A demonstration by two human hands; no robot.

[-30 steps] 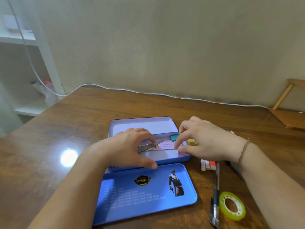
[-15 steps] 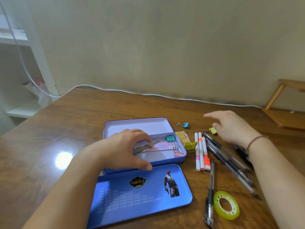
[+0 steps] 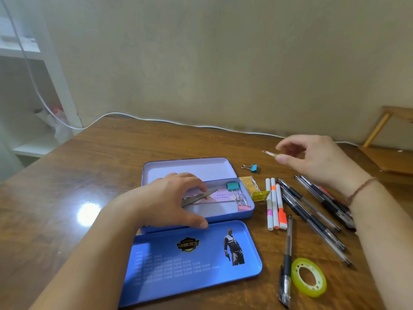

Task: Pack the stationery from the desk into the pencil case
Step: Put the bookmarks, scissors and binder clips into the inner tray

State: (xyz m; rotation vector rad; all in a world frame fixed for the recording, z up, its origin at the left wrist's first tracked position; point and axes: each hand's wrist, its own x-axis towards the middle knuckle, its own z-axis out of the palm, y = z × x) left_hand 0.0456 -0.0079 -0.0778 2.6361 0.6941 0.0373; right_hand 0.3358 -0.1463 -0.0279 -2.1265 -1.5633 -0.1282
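On the brown wooden table (image 3: 93, 175) we see the blue metal pencil case (image 3: 223, 217) open, its lid (image 3: 192, 262) lying flat in front of it, printed side up. We judge the packing as early. Inside the case: a pink paper strip (image 3: 220, 195), a steel blade-like tool (image 3: 199, 196) whose kind we cannot tell, a teal binder clip (image 3: 232, 186), a pink binder clip (image 3: 242, 207).

Left on the table, to the right of the case: a spread of black-gripped clear pens (image 3: 312, 215), one more black pen (image 3: 287, 260) nearer us, three white markers with orange and pink bands (image 3: 274, 204), a yellow-green roll of clear tape (image 3: 309, 277), small yellow packets (image 3: 252, 187) touching the case wall, a small blue binder clip (image 3: 251, 168) just beyond the case corner.

Left hand (image 3: 165, 204) rests spread over the case's left half, thumb at the near wall, holding nothing we can see; it seems to steady the case.

Right hand (image 3: 312, 157) is raised above the table's far right, its grip nearly closed: thumb and forefinger pinch a small metallic paper clip (image 3: 269, 153), which pokes out leftward toward the case. The clip is well clear of the case opening, so we judge the carry across comes next.
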